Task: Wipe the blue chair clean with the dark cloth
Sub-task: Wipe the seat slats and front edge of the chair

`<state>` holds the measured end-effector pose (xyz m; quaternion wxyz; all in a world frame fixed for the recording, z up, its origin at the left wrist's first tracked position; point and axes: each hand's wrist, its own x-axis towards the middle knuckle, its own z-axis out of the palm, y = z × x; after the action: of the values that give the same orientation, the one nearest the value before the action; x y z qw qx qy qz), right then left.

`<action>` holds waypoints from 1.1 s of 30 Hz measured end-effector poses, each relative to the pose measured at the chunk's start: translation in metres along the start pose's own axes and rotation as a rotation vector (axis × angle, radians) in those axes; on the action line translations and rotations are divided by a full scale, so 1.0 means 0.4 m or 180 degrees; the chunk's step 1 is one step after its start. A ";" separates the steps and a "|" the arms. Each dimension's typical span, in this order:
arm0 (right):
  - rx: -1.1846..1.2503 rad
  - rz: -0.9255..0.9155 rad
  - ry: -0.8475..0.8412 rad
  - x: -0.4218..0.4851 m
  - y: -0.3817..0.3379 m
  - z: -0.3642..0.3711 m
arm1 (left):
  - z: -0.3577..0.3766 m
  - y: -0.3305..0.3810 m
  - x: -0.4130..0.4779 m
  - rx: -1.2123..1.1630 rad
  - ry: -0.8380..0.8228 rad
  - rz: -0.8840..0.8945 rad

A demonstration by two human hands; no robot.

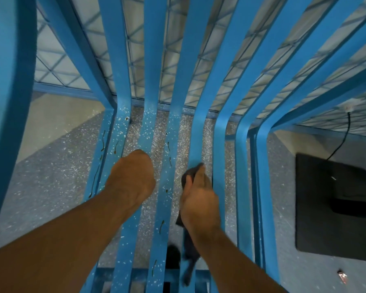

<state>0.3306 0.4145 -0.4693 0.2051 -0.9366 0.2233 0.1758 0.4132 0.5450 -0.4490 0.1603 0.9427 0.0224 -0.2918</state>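
Observation:
The blue chair fills the view from above, with long curved slats running from the backrest down into the seat. White specks and dark streaks cover the left seat slats; the slats on the right look cleaner. My right hand holds the dark cloth bunched against a middle slat, and the cloth's tail hangs down between the slats. My left hand is curled round a speckled slat to the left, knuckles up.
Grey speckled floor shows through the gaps. A black mat with a black cable lies on the floor at right. A small object lies near the bottom right. A blue lattice surface lies beyond the backrest.

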 end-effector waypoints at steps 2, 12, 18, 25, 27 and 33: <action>-0.0033 -0.0197 0.0229 0.053 -0.007 -0.006 | 0.002 -0.001 0.002 0.0027 -0.0011 -0.0005; -0.0115 -0.0191 -0.0114 0.160 -0.038 -0.033 | 0.012 -0.003 0.012 0.0145 0.0006 0.0004; -0.0270 -0.0116 -0.0562 -0.034 0.019 0.002 | 0.002 -0.001 0.009 0.0174 -0.0089 0.0045; -0.0829 -0.0539 -0.0717 -0.138 0.068 -0.022 | -0.016 -0.021 -0.001 0.0005 -0.0333 -0.0062; -0.0718 -0.0564 -0.0565 -0.172 0.076 -0.033 | -0.020 -0.031 -0.027 -0.0283 -0.0355 -0.0076; -0.0194 0.0087 -0.0334 -0.302 0.111 -0.028 | -0.003 -0.076 -0.197 -0.0679 0.0060 0.0098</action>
<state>0.2101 0.4148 -0.4226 0.1855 -0.9287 0.2196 0.2342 0.3444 0.5783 -0.4131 0.2640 0.9232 0.0403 -0.2763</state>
